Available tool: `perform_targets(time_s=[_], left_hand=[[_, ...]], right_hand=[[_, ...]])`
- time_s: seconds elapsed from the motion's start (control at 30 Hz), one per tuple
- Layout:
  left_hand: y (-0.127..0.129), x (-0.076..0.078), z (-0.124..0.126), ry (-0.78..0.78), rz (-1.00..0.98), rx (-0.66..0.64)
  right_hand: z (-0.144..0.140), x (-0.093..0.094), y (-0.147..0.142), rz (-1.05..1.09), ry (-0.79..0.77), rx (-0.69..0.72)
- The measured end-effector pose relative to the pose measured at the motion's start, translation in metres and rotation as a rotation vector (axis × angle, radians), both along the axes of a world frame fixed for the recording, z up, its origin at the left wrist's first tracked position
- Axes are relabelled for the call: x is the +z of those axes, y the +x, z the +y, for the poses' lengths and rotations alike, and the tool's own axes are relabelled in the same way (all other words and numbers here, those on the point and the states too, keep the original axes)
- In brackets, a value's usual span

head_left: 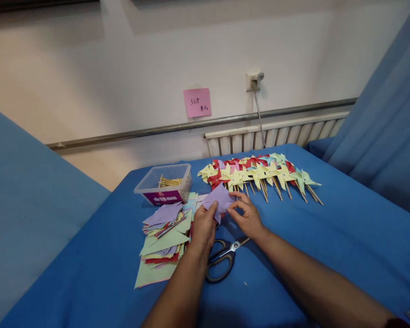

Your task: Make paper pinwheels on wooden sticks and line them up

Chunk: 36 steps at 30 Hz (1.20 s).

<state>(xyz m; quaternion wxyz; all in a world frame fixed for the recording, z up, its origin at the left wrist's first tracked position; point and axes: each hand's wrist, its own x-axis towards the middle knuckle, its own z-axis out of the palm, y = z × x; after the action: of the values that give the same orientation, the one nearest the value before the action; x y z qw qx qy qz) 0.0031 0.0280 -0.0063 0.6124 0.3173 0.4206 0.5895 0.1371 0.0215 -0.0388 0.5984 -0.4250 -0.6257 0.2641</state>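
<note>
A purple sheet of paper [218, 197] with cut corners is held up over the middle of the table. My left hand [205, 223] grips it from the left, thumb on top. At its right edge, my right hand [246, 214] pinches a corner between thumb and fingertips. Below the hands lie scissors [222, 259] with black handles, their blades pointing right and partly hidden. To the left of my left hand is a stack of coloured paper [167, 241], with purple, green, yellow and red pieces on it.
Finished paper pinwheels [259, 173] on sticks lie in rows at the back right. A clear plastic box [146, 182] with thin sticks stands at the back left. The blue cloth [99, 246] covers the table; behind it are a radiator [239, 140] and wall.
</note>
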Motion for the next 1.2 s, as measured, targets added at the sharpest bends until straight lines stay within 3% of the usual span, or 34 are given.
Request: perform_targets(time_s=[0.4, 1.2], left_hand=[[0.0005, -0.0041, 0.0000, -0.049, 0.058, -0.038], [0.0048, -0.0066, 0.0000, -0.040, 0.068, -0.053]], right_hand=[[0.0055, -0.0080, -0.0005, 0.054, -0.049, -0.054], [0.0036, -0.0040, -0.0019, 0.034, -0.081, -0.123]])
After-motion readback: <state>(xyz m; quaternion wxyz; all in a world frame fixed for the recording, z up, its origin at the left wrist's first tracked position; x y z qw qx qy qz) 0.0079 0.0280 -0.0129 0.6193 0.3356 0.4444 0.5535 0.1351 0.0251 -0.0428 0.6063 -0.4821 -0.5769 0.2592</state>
